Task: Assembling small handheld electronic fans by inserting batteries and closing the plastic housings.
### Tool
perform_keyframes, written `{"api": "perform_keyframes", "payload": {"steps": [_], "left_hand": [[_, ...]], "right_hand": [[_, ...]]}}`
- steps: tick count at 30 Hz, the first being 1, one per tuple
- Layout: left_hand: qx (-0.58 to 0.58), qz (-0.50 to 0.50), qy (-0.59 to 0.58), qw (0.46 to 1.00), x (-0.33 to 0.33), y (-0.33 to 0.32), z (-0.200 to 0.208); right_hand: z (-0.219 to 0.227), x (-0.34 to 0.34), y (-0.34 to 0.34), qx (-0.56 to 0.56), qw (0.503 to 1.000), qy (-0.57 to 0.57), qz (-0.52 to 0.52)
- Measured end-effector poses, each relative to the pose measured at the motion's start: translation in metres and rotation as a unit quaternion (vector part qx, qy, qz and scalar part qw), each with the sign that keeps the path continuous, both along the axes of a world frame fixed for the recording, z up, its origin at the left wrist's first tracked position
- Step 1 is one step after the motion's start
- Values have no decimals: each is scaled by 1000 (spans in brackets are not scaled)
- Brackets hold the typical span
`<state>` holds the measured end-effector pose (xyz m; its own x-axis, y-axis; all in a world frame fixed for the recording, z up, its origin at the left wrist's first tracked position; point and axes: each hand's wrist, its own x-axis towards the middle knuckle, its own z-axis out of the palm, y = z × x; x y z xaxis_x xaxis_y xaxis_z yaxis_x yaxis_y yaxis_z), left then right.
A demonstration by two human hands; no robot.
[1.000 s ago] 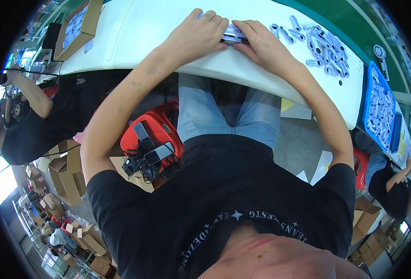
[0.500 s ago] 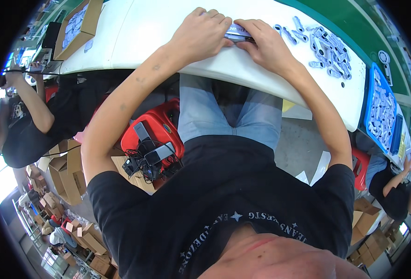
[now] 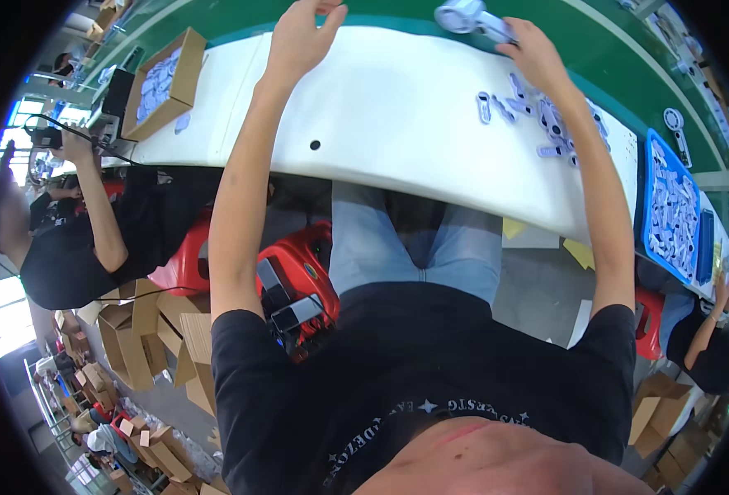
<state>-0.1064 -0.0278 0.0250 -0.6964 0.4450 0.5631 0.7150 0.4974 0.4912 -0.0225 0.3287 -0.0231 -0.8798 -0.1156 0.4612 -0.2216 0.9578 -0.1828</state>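
My right hand point(image 3: 537, 54) grips the handle end of a pale lavender handheld device point(image 3: 466, 15) with a round head, beyond the table's far edge. The fingers are bent round the handle, and the head points left. My left hand point(image 3: 305, 37) is raised over the far edge with its thumb held away from the fingers. Nothing shows in it, though the upper frame edge cuts off some fingertips. Beneath my right forearm lies a loose pile of lavender handle-shaped parts point(image 3: 550, 124) with dark round spots, partly hidden by the arm.
On the white table point(image 3: 397, 107) is a small black disc point(image 3: 315, 145). A cardboard box point(image 3: 184, 91) of lavender parts stands at left, and a blue tray point(image 3: 651, 223) of similar parts at right. A red stool point(image 3: 319, 247) is beside my legs. Co-workers sit on both sides.
My hands have parted and reached forward to the far edge. Earlier both held a lavender piece near the front edge; now only the right holds a device. The black disc has come into sight.
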Motion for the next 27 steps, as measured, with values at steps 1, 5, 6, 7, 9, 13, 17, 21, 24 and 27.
{"api": "perform_keyframes", "payload": {"steps": [1,5,6,7,9,13,17,21,24,27], "left_hand": [[-18,45,-89,995,-20,5,-4],[-144,179,80,970,-123,-22,-56],[-174,224,107,953,-150,-38,-61],[-150,257,53,953,-171,-37,-67],[-94,309,-75,943,-200,-33,-68],[-81,366,-190,907,-242,4,-56],[-99,314,-183,926,-261,8,-50],[37,148,-46,987,-210,24,-34],[183,20,-15,983,-102,28,11],[315,-167,-137,924,-42,-4,17]], "right_hand": [[-6,-8,36,9,999,-7,-43],[-11,-16,91,-8,996,-40,-81],[-7,-14,95,-6,995,-38,-90],[-3,-9,94,55,995,9,-79],[11,9,74,34,998,-8,-51],[52,66,-9,-160,962,-217,-46],[40,79,-30,-26,984,-162,70],[35,91,-34,-33,982,-170,72],[47,96,-42,-72,976,-196,56],[42,97,-59,-33,978,-190,84]]}}
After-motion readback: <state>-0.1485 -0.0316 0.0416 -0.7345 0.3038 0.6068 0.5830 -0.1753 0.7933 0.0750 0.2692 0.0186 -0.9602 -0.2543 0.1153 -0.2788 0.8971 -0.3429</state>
